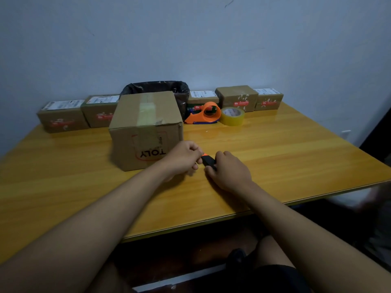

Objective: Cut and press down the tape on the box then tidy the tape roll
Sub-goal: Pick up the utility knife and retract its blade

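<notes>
A brown cardboard box [146, 130] stands on the wooden table [275, 157], with a strip of clear tape running over its top and down its front face. Just right of the box's front corner, my left hand [182, 159] and my right hand [228, 172] meet over a small black cutter with an orange tip [207, 160]. My right hand grips its black body; my left fingers pinch the orange end. A yellowish tape roll [232, 115] lies flat at the back, beside an orange tape dispenser [204, 114].
Several small labelled parcels [63, 116] line the wall at the back of the table. A bin with a black liner [169, 89] stands behind the box. The table's near edge runs diagonally in front of my knees.
</notes>
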